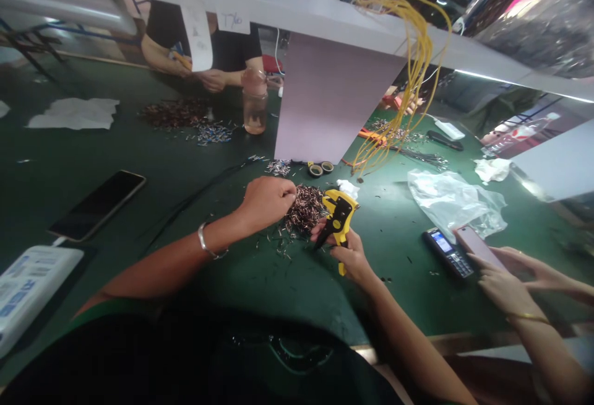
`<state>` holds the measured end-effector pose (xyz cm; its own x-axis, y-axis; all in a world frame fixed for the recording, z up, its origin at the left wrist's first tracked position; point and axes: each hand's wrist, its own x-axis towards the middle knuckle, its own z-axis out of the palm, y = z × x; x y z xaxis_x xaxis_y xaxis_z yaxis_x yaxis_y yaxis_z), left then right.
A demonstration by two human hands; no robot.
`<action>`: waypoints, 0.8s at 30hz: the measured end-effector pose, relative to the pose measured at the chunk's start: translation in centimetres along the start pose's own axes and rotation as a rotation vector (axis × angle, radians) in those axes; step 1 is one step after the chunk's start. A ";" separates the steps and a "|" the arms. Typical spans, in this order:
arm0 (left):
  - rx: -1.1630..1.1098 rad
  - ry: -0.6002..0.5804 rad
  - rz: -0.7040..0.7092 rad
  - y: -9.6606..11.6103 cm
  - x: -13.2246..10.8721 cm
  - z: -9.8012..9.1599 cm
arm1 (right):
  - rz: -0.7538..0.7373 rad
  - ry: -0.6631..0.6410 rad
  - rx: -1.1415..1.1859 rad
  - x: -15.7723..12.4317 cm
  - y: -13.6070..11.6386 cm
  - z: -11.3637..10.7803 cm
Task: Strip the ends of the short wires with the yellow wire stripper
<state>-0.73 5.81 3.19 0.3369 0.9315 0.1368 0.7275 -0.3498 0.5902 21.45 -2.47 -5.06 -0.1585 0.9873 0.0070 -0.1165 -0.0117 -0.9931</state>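
My right hand (355,257) is wrapped round the handles of a yellow and black wire stripper (342,214), its head pointing up and away from me. Left of the tool, my left hand (269,199) is closed with the fingers curled in, at the edge of a pile of small brown terminals or wire pieces (304,210). Whatever those fingers hold, if anything, is hidden. Thin black wires (204,189) run across the green table from near my left wrist toward a small heap of blue and silver pieces (278,167). Black-handled scissors (321,169) lie just beyond the brown pile.
A phone (98,205) and a white box (34,287) lie at left. Beyond stand a jar (255,104) and another person's hands. Yellow wires (411,77) hang from the shelf. At right are a plastic bag (457,200), a keypad phone (448,253) and a neighbour's hands holding a phone.
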 end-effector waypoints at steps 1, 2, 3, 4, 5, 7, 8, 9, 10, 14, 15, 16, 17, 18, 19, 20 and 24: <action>0.025 -0.013 -0.001 0.0 0.0 0.1 | -0.002 0.004 0.002 0.0 0.0 0.0; 0.039 -0.031 -0.003 0.0 0.0 0.3 | -0.006 0.010 0.004 0.0 0.0 0.0; 0.045 -0.052 -0.007 0.1 0.0 0.4 | -0.011 0.013 0.005 0.0 0.1 0.0; 0.043 -0.072 -0.012 0.1 0.0 0.6 | -0.014 0.013 0.006 0.0 0.1 0.0; 0.037 -0.091 -0.014 0.2 0.0 0.8 | -0.016 0.011 0.003 0.0 0.1 0.0; 0.020 -0.115 -0.009 0.3 -0.1 1.2 | -0.018 0.009 -0.010 0.0 0.2 0.0; 0.015 -0.121 -0.005 0.4 -0.1 1.4 | -0.018 0.009 -0.019 0.0 0.2 0.1; 0.012 -0.124 -0.003 0.5 -0.2 1.5 | -0.019 0.010 -0.025 0.0 0.2 0.1; 0.007 -0.125 -0.003 0.6 -0.3 1.6 | -0.021 0.013 -0.030 0.1 0.2 0.1; -0.014 -0.128 -0.001 1.1 -0.6 1.5 | -0.020 0.018 -0.038 0.1 0.1 0.2; -0.021 -0.133 0.005 1.2 -0.7 1.4 | -0.019 0.019 -0.036 0.1 0.1 0.2; -0.027 -0.138 0.013 1.4 -0.8 1.3 | -0.020 0.021 -0.034 0.1 0.0 0.3; -0.033 -0.144 0.024 1.5 -0.9 1.2 | -0.020 0.022 -0.035 0.1 0.0 0.3; -0.040 -0.150 0.037 1.6 -1.0 1.1 | -0.018 0.023 -0.038 0.1 0.0 0.3; -0.047 -0.157 0.050 1.7 -1.0 1.1 | -0.015 0.022 -0.044 0.0 0.0 0.4; -0.050 -0.165 0.060 1.8 -1.1 1.1 | -0.013 0.022 -0.052 0.0 0.0 0.4; -0.048 -0.193 0.067 1.9 -1.1 1.3 | -0.041 0.036 -0.074 0.0 0.0 0.3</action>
<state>1.02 3.99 3.09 0.4954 0.8683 0.0248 0.6720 -0.4012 0.6225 21.11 -2.52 -5.05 -0.1200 0.9918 0.0447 -0.0487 0.0391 -0.9980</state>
